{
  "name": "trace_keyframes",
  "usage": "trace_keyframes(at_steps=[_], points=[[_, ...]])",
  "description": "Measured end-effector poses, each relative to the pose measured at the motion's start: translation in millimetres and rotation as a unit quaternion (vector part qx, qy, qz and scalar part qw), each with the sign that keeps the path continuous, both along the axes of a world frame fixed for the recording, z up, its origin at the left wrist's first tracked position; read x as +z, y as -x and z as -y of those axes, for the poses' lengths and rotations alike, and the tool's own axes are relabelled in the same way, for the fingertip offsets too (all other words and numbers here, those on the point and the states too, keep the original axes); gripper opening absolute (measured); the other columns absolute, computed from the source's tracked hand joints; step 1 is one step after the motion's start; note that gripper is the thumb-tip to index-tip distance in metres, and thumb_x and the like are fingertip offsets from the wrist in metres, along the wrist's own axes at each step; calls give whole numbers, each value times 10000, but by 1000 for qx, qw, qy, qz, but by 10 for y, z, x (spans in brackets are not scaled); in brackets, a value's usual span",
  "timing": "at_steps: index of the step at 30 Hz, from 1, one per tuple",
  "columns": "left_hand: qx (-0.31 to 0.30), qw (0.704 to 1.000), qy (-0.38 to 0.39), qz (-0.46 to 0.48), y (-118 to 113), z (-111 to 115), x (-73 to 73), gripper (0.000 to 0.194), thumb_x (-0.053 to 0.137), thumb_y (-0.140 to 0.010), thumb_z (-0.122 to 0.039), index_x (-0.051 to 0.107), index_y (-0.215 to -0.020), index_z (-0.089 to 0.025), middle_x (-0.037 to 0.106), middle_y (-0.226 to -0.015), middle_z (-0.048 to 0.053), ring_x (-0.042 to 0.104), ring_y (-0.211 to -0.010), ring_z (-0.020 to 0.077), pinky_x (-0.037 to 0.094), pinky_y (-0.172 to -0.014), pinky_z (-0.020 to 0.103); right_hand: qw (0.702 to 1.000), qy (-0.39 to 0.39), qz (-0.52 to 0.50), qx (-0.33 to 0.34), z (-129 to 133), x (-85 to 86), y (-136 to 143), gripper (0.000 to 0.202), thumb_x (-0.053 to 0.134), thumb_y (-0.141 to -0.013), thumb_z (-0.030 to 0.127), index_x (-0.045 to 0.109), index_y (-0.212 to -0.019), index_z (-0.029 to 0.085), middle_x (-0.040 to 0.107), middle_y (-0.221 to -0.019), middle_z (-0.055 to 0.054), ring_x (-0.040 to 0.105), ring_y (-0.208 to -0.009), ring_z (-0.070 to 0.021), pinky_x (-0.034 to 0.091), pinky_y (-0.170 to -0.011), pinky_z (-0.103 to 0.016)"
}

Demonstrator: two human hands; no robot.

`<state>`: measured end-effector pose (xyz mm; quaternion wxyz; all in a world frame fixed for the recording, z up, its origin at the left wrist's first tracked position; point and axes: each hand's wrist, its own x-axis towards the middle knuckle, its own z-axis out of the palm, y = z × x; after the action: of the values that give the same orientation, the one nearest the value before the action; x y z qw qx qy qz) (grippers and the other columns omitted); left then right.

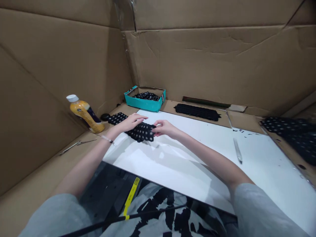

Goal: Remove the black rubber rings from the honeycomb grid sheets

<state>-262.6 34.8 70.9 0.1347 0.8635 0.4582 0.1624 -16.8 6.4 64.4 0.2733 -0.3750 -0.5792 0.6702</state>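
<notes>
A strip of black fabric with white polka dots [140, 133] lies across the left part of the white board [182, 161]. My left hand [131, 122] rests on top of the strip with its fingers stretched out flat. At the strip's right end, my right hand [163, 128] pinches the fabric's edge between thumb and fingers. The strip's far left end reaches past my left wrist, near a small round black object [105, 117].
An orange bottle [87, 115] and tweezers-like metal tool [77, 144] are at left. Behind stands a teal box [143, 104] holding dotted fabric. A black pleated strip [197, 112], a slim pale cutter-like tool [237, 150] and more dotted fabric [293, 131] lie rightward. Cardboard walls surround the board.
</notes>
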Motion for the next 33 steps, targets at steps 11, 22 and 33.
trace_keyframes(at_steps=[11,22,33], points=[[-203,970,88,-98,-1321,167,-171,296,523,-931,-402,718,-1039,-207,742,-951,52,633,-847,199,396,-840,280,990,40,132,-31,669,-253,-1995,710,742,-667,172,473,-1324,161,661,-617,52,615,-551,-111,476,-566,-219],[-127,969,195,81,-2710,395,-538,331,622,-820,-448,737,-1009,-201,758,-1052,82,683,-957,263,475,-829,301,988,-79,126,-28,652,-386,-2446,575,698,-720,260,566,-1268,147,715,-690,10,685,-665,-165,541,-734,-306],[-1,987,136,80,-2998,525,-695,260,572,-876,-390,703,-1031,-228,727,-1154,80,627,-1122,330,422,-983,434,704,-51,659,-261,692,-330,-3126,451,558,-873,489,692,-1042,92,707,-1063,-246,679,-1039,-341,506,-827,-377]])
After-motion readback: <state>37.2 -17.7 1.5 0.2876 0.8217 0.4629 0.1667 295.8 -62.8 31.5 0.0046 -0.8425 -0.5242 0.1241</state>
